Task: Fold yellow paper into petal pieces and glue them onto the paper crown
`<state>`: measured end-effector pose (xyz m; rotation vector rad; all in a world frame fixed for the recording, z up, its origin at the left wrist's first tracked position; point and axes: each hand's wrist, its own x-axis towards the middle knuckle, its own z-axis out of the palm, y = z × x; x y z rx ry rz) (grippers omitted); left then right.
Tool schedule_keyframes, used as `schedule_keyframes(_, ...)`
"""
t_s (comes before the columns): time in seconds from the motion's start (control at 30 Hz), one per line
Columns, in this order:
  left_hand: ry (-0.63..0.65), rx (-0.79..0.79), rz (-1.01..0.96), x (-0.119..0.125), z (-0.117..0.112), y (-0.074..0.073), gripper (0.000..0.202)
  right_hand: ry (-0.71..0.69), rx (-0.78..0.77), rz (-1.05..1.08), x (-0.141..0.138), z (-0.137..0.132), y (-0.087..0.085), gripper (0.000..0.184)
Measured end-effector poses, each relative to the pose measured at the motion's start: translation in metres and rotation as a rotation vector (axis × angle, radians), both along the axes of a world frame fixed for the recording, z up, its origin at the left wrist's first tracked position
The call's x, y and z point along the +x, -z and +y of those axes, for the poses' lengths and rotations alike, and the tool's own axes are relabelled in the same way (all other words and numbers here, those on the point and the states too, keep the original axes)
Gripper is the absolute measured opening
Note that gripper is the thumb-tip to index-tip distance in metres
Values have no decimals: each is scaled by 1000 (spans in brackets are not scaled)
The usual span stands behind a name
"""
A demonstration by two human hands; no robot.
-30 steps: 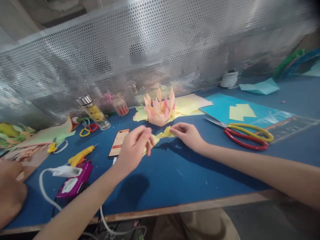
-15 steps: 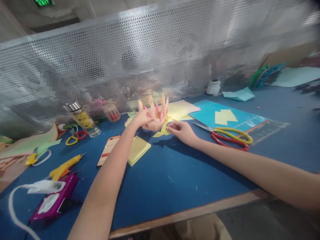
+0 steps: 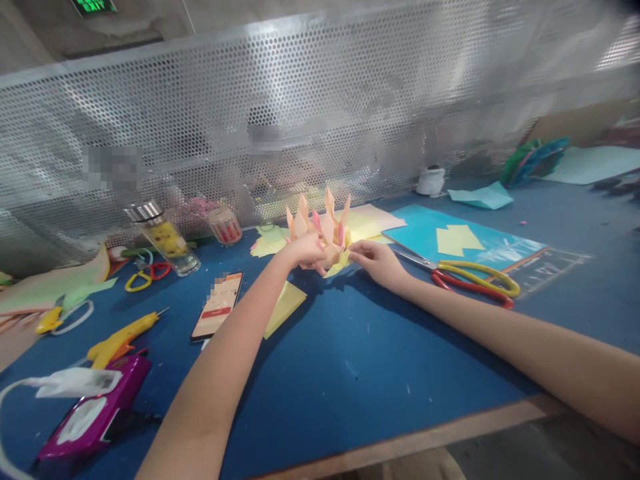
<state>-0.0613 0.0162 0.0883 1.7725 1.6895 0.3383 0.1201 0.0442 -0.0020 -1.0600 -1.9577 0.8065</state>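
Holding a spiky, creased paper flower [image 3: 325, 220]: left hand [image 3: 305, 252], right hand [image 3: 380, 261] pinching

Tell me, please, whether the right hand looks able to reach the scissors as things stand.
Probably yes: the scissors lie beside the right hand on the table, nothing between them, though its fingertips are at the paper flower.

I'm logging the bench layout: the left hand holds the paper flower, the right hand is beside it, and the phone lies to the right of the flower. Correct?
Not quite. In the head view the phone lies to the left of the paper flower, not the right. The rest stands: the left hand holds the flower and the right hand is beside it.
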Motion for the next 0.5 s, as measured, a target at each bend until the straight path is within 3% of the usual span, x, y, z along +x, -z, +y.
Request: schedule_keyframes(0.5,71,-52,134,16,0,0,31,90,-16,-103,-1,-1,2,30)
